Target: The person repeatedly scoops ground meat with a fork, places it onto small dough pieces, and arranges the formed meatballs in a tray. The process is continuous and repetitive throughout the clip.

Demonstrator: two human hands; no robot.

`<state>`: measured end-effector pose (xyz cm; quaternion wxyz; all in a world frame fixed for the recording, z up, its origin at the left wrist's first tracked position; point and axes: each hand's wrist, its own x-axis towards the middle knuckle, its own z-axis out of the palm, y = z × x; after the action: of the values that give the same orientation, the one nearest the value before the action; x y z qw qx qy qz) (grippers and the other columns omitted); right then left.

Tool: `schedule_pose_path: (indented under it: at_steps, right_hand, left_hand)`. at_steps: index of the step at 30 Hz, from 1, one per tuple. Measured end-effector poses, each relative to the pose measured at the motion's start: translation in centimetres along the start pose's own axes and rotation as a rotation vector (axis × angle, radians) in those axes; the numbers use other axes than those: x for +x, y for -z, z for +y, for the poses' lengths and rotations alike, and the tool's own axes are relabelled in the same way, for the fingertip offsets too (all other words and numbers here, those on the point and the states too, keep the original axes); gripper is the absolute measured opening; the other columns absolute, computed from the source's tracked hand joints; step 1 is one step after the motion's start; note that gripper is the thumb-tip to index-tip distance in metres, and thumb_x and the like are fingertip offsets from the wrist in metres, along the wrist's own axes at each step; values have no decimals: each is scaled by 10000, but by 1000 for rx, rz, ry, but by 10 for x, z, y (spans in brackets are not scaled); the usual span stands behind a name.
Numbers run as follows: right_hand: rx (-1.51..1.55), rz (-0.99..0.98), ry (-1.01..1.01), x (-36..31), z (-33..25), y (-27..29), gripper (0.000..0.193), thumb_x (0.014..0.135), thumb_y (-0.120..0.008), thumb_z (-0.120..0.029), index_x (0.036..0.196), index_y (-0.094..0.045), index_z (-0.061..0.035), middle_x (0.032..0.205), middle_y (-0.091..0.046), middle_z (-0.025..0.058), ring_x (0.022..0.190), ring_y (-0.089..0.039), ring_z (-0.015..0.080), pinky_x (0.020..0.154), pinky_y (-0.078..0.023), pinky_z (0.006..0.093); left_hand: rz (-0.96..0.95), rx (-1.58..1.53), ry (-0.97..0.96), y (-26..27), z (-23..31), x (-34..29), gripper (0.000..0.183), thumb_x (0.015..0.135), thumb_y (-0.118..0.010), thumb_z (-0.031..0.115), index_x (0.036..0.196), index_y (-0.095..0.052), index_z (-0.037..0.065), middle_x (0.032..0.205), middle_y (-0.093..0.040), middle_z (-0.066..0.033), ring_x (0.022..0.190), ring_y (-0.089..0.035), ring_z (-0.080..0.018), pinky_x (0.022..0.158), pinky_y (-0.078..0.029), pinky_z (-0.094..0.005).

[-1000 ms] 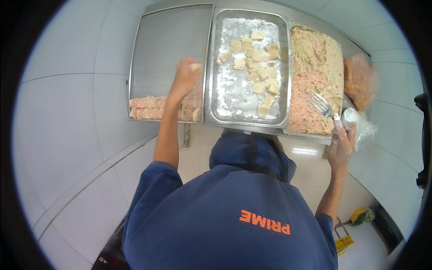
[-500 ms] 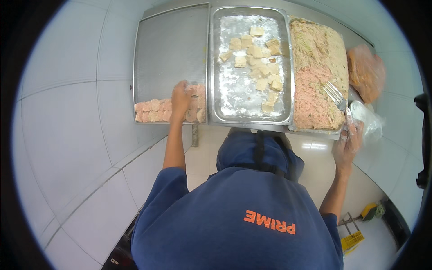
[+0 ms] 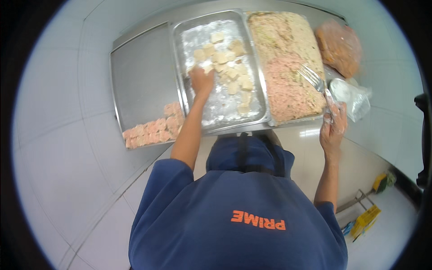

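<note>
L hand (image 3: 202, 82) is down among the pale squares (image 3: 232, 87) in the floury metal tray (image 3: 220, 108), fingers bent by one, tho can't tell from here if they're closed on it; R hand (image 3: 334, 126) has its fingers clamped on the fork (image 3: 310, 76), tines on the pink mix (image 3: 285, 90) next tray over. Looks like the pick-up step, w/ pink pcs (image 3: 150, 133) lined up along the near edge of the flat tray (image 3: 141, 85) at far L. Next move prob calls for a light pinch on just one square, fork steady.
</note>
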<state>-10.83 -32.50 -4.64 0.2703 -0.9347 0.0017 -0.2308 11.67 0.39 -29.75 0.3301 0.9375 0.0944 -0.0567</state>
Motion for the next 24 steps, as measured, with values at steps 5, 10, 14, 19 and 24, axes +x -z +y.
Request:
schedule_pose_path:
  at_steps: [5,10,14,19,24]
  right_hand:
    - [-88,10,-138,3,29,-6,624,893,-509,145,1468,-603,-78,950,-525,129,852,-517,271,811,-465,376]
    - [-64,-119,-234,16,71,-40,531,912,-470,56,1418,-581,-60,1271,-657,284,1206,-610,453,999,-480,532]
    - [-193,-208,-351,26,114,-64,407,978,-501,-25,1373,-595,-2,1152,-684,322,1105,-649,483,964,-503,540]
    - [-339,-345,-417,43,154,-90,389,967,-481,-49,1317,-631,31,1039,-690,340,981,-666,501,884,-516,570]
    - [-272,-296,-291,39,161,-92,369,937,-507,-49,1257,-653,61,936,-696,327,909,-676,498,816,-523,576]
  left_hand:
    - [65,-74,14,-12,-1,6,546,832,-847,319,1139,-540,-13,1099,-595,-200,1070,-601,-381,956,-485,-477]
    - [60,-241,90,-11,3,8,612,778,-881,157,1205,-479,-20,1087,-598,-182,1074,-601,-323,950,-491,-437]
    - [104,-325,136,-16,4,10,652,755,-896,134,1237,-491,-36,1101,-623,-174,1039,-628,-293,915,-517,-408]
    - [-145,-1147,511,16,17,-4,464,889,-780,16,1288,-553,-49,1153,-641,-135,977,-645,-198,959,-572,-381]
    - [-345,-1462,604,81,58,-43,414,969,-689,8,1351,-542,-49,1173,-622,-112,1078,-607,-214,1026,-578,-426]
